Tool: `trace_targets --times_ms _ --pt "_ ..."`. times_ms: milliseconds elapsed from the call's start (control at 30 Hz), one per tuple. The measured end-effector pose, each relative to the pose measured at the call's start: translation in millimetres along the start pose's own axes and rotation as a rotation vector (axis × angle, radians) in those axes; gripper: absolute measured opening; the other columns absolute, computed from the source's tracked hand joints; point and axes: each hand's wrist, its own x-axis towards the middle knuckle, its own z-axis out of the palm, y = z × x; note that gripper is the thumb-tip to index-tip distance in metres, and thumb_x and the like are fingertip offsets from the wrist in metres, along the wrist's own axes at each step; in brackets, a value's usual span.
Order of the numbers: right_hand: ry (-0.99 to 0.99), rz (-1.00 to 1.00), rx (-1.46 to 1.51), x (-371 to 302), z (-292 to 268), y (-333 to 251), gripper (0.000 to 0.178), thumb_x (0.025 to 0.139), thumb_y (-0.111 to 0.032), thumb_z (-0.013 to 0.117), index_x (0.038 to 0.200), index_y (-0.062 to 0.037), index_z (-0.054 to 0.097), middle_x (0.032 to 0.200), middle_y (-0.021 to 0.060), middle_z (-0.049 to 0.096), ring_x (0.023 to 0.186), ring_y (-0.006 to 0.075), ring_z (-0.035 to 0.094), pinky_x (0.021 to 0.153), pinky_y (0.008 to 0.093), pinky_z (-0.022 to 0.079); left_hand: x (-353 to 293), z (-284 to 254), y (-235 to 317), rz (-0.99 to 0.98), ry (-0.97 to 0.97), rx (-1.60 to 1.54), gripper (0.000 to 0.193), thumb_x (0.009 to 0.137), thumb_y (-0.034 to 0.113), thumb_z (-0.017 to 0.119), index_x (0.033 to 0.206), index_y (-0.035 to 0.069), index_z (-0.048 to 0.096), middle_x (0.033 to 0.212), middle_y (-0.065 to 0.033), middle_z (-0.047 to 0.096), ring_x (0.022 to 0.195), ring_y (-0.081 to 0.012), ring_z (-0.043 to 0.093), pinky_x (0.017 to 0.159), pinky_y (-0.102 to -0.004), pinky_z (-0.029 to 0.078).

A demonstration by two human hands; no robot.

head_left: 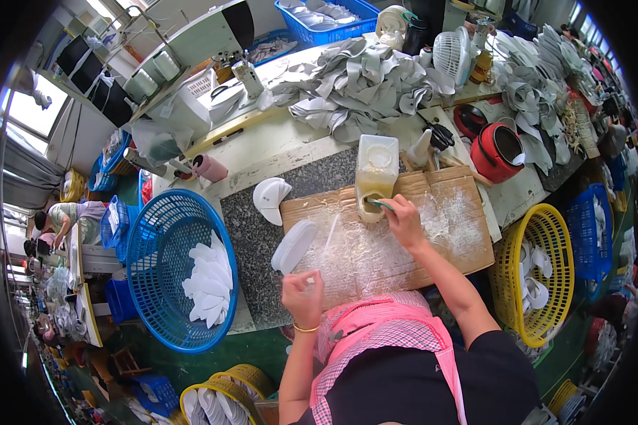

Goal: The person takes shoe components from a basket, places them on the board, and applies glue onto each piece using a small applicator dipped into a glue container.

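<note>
My right hand point(405, 223) is closed around the green handle of a brush point(384, 205). The brush's lower end goes into the cut opening of a translucent plastic bottle point(378, 160) holding yellowish glue. My left hand point(303, 299) is curled, fingers pressed together, over the near left edge of a cardboard sheet point(446, 237). Just beyond it is a white, rounded, layered piece point(295, 246); whether the fingers grip it is unclear. A thin white strip point(331, 231) lies on the cardboard, which is smeared with dried white residue. Farther off rests another white curved piece point(271, 199).
A blue basket point(138, 283) with white pieces stands left, a yellow basket point(567, 283) right. Grey cut pieces point(365, 85) are heaped at the back. A red pot point(490, 166), scissors point(441, 132), a white-tipped bottle point(420, 150) and a pink cup point(210, 168) surround the work area.
</note>
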Motion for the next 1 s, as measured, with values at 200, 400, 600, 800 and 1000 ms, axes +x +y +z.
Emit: trace_targets --times_ms 200,400,600,800,1000 --pt "-0.018 0.389 0.354 -36.0 -7.2 -18.7 0.011 0.092 -0.011 0.071 0.092 0.0004 0.072 0.075 0.0107 0.062 0.060 0.0239 0.057 0.055 0.0351 0.041 -32.8 -3.5 -52.9 0.626 -0.521 0.127 0.015 0.080 0.006 0.071 0.081 0.010 0.057 0.078 -0.0024 0.063 0.070 -0.0196 0.059 0.062 -0.0348 0.045" --pt "-0.509 -0.397 0.331 -83.4 13.9 -42.7 0.015 0.086 -0.010 0.072 0.101 -0.0094 0.073 0.078 0.0062 0.061 0.068 0.0231 0.060 0.064 0.0376 0.044 -54.3 8.8 -63.5 0.672 -0.608 0.206 0.012 0.082 0.009 0.068 0.083 0.011 0.057 0.088 -0.0016 0.067 0.077 -0.0172 0.061 0.065 -0.0322 0.046" --pt "-0.424 -0.372 0.151 -60.4 8.1 -37.3 0.023 0.080 -0.011 0.074 0.104 -0.0113 0.071 0.078 0.0035 0.058 0.074 0.0225 0.060 0.071 0.0368 0.043 -61.3 6.6 -65.8 0.658 -0.535 0.152 0.017 0.080 0.008 0.071 0.079 0.011 0.054 0.087 -0.0006 0.068 0.070 -0.0183 0.058 0.061 -0.0349 0.044" --pt "-0.498 -0.465 0.163 -69.9 31.9 -36.6 0.019 0.082 -0.011 0.073 0.101 -0.0139 0.071 0.079 0.0032 0.057 0.076 0.0213 0.060 0.072 0.0357 0.043 -60.9 9.7 -62.2 0.615 -0.555 0.152 0.021 0.079 0.006 0.074 0.077 0.011 0.053 0.090 -0.0030 0.071 0.070 -0.0192 0.060 0.060 -0.0357 0.045" --pt "-0.179 -0.219 0.056 -5.2 35.4 -41.0 0.014 0.089 -0.009 0.068 0.102 -0.0124 0.071 0.080 0.0041 0.058 0.077 0.0241 0.059 0.072 0.0373 0.041 -22.2 -29.8 -22.1 0.297 0.005 0.096 0.043 0.075 -0.003 0.084 0.075 0.011 0.043 0.087 -0.0044 0.074 0.065 -0.0220 0.055 0.060 -0.0328 0.044"
